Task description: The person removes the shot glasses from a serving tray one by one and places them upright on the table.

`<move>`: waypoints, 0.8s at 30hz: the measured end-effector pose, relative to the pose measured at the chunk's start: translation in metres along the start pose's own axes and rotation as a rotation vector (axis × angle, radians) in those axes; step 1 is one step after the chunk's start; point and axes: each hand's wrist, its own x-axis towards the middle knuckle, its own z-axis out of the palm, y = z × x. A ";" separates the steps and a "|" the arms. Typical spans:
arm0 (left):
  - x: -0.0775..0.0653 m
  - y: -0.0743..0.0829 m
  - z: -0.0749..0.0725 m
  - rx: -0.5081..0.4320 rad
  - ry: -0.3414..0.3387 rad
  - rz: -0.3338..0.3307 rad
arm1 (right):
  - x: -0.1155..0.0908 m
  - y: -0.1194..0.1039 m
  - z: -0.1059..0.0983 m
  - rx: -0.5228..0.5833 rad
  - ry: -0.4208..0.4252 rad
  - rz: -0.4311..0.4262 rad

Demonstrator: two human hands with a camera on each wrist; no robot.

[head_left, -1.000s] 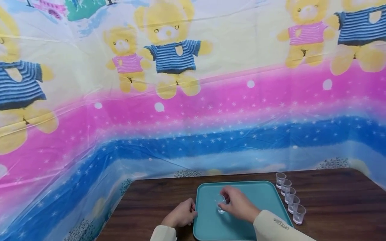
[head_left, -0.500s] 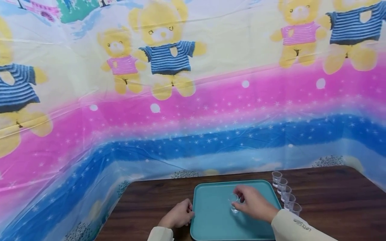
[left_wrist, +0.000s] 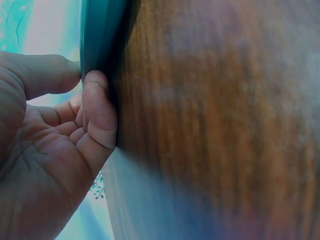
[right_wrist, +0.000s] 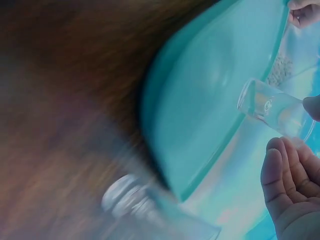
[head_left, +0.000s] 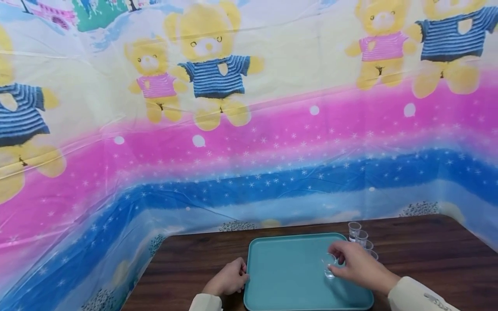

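My right hand [head_left: 362, 265] pinches a small clear shot glass [head_left: 330, 267] between thumb and fingers near its rim. The glass is upright above the right part of a teal tray [head_left: 285, 270], and in the right wrist view the held glass [right_wrist: 275, 107] shows its thick base apart from the tray. At the tray's left edge my left hand [head_left: 229, 276] pinches the rim. In the left wrist view that hand [left_wrist: 55, 135] has its thumb and curled index finger on the tray's edge [left_wrist: 102, 30].
Several more clear shot glasses [head_left: 354, 231] stand in a row on the dark wooden table [head_left: 183, 263], right of the tray; my right hand partly hides them. A cloth printed with bears [head_left: 218, 86] hangs behind the table.
My right hand has carried the shot glass rightward, from over the tray's middle to near its right edge. The left hand stays at the tray's left rim. The head view has shifted slightly.
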 end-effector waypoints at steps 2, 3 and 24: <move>0.000 0.000 0.000 -0.002 -0.003 -0.004 | -0.007 0.004 -0.004 -0.009 0.007 0.010; 0.000 -0.001 0.000 -0.004 -0.003 -0.005 | -0.010 0.007 -0.005 -0.015 0.010 0.017; 0.001 -0.002 -0.001 0.011 -0.010 -0.007 | -0.072 0.044 -0.041 -0.003 0.040 0.210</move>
